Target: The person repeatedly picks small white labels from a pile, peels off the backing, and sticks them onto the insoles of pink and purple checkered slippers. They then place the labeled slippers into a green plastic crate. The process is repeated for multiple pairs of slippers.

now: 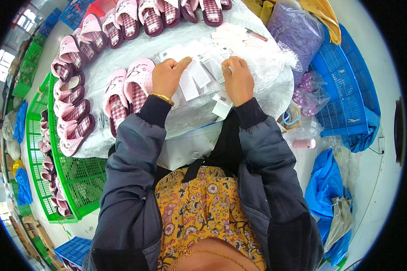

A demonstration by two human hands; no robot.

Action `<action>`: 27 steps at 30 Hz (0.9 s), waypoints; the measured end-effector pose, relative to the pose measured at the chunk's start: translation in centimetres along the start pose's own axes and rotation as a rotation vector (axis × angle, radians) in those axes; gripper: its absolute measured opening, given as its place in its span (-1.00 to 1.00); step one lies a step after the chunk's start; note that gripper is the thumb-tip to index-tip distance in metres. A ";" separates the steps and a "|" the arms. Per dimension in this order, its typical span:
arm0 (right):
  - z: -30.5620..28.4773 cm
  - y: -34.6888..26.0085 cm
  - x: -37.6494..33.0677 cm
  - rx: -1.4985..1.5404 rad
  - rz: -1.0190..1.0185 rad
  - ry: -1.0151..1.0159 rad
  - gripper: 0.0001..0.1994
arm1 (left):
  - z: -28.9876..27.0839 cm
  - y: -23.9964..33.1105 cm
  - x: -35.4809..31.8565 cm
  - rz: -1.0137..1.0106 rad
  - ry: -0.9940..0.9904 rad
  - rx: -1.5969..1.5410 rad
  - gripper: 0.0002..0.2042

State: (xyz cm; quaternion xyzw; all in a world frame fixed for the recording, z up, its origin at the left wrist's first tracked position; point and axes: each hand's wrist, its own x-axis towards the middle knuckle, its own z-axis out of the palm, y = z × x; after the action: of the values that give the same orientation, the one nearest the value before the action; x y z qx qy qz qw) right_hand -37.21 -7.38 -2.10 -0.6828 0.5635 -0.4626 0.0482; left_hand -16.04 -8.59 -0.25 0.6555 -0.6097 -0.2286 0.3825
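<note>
Above a heap of white paper tags (192, 86) on the plastic-covered table, both my hands are raised a little apart. My left hand (166, 80) is closed, thumb and forefinger pinched together at the heap's left side. Opposite it, my right hand (238, 81) is pinched too, its fingertips over the heap's right edge. Anything thin between the fingertips is too small to make out. Just left of my left hand lie two pink slippers (139, 81) with checked dark-red insoles, side by side. One folded white tag (222, 104) sits below my right hand at the table's near edge.
More pink slippers (151, 20) line the table's far and left edges. A pen-like tool (257, 35) lies beyond the tags. Left of the table stands a green crate (79, 180) and slippers; blue crates (341, 86), a purple-filled bag (296, 34) and a pink roll (304, 143) are at right.
</note>
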 end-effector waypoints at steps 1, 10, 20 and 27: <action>-0.5 -0.5 -0.2 -0.052 -0.105 0.077 -0.89 | -0.2 0.4 0.2 0.020 -0.001 0.114 -0.44; -3.1 -5.8 -3.8 0.855 0.444 -0.353 -0.78 | -1.6 1.8 -0.7 0.083 0.049 0.438 -0.35; 3.0 -3.0 -3.1 0.528 0.268 -0.326 -0.78 | -2.5 1.3 0.8 0.096 0.071 0.576 -0.32; 4.4 -4.5 -3.3 0.066 -0.073 -0.199 -0.84 | -3.9 1.2 -1.2 0.056 0.027 0.404 -0.33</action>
State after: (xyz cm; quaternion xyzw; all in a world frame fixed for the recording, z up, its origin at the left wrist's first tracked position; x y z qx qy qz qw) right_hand -30.71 -5.03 -3.86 -0.7437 0.5149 -0.4121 0.1096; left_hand -14.00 -6.53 2.82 0.7047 -0.6560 -0.0821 0.2576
